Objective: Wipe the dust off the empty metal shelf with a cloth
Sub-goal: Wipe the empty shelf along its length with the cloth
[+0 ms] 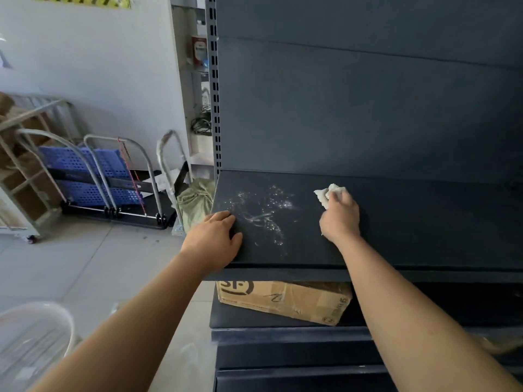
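A dark grey metal shelf (424,227) runs across the middle of the view, empty of goods. White dust (263,210) lies in streaks and specks on its left part. My right hand (341,216) presses a crumpled white cloth (329,193) onto the shelf, just right of the dust. My left hand (215,239) lies flat on the shelf's front left corner, fingers spread, holding nothing. The cloth is mostly hidden under my fingers.
A cardboard box (283,299) sits on the lower shelf under the front edge. Left of the unit stand folded hand trolleys (113,176) with blue plastic crates, a green sack (195,199) and a rack with boxes (25,165). A clear plastic bin (31,335) is at lower left.
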Tool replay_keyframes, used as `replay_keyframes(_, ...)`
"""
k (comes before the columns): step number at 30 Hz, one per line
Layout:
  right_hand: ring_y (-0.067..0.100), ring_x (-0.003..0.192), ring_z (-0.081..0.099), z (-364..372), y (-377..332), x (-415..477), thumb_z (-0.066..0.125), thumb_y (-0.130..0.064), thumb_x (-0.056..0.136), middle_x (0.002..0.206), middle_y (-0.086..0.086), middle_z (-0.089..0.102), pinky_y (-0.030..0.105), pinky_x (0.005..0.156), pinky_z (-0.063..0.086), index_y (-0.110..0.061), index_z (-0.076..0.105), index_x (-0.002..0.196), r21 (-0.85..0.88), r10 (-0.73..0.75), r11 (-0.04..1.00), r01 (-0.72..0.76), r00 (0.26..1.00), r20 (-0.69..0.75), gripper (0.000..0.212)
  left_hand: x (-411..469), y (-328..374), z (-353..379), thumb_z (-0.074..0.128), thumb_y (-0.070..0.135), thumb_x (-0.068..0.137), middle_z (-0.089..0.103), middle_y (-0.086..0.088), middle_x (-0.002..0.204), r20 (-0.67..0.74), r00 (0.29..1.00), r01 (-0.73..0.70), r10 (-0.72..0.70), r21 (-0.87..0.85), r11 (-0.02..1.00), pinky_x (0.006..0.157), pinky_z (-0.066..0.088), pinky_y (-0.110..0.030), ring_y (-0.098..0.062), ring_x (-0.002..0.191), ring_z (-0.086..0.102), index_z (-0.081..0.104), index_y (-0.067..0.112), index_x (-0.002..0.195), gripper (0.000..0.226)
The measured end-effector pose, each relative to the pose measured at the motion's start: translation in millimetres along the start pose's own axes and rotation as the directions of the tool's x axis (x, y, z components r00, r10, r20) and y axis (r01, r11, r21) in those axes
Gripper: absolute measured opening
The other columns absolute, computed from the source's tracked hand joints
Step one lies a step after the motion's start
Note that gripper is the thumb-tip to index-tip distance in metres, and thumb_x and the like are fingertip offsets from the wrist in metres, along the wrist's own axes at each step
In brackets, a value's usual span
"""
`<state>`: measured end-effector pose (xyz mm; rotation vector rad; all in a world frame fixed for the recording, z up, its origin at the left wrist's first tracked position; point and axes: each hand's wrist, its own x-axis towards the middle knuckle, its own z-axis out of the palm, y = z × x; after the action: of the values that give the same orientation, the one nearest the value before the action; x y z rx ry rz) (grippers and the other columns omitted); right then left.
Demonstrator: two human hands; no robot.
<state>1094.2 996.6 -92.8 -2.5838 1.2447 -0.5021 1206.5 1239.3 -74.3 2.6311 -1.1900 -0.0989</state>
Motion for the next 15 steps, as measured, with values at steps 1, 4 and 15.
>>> replay_keyframes(1,0.032,0.130,0.031,5,-14,2,0.053,-0.002,0.078,0.149,0.009,0.025,0.029,0.105,0.031,-0.010,0.039,0.137,-0.005,-0.044,0.999,0.044,0.999,0.020,0.061,1,-1,0,0.040,0.043,0.095,0.036,0.000,0.151,-0.002,1.000,0.000,0.000,-0.005,1.000,0.111,0.031,-0.035,-0.022,0.138,0.033,0.040,0.016,0.141,0.053)
replay_keyframes(4,0.033,0.134,0.028,21,-59,1,0.050,-0.001,0.081,0.151,0.014,0.023,0.029,0.110,0.024,-0.008,0.039,0.137,0.040,-0.203,0.979,0.201,0.977,0.067,0.058,5,-2,2,0.041,0.042,0.095,0.035,0.001,0.152,-0.008,1.000,0.003,-0.004,-0.025,1.000,0.113,0.028,-0.034,-0.020,0.139,0.031,0.038,0.017,0.143,0.054)
replay_keyframes(15,0.034,0.118,0.046,29,-28,65,0.052,0.006,0.070,0.133,0.017,0.048,0.030,0.097,0.036,0.001,0.051,0.122,0.122,-0.117,0.985,0.122,0.992,-0.050,0.052,21,-9,7,0.043,0.041,0.094,0.036,0.002,0.151,-0.054,0.997,0.046,-0.050,-0.069,0.997,0.113,0.030,-0.032,-0.017,0.139,0.032,0.041,0.017,0.142,0.054)
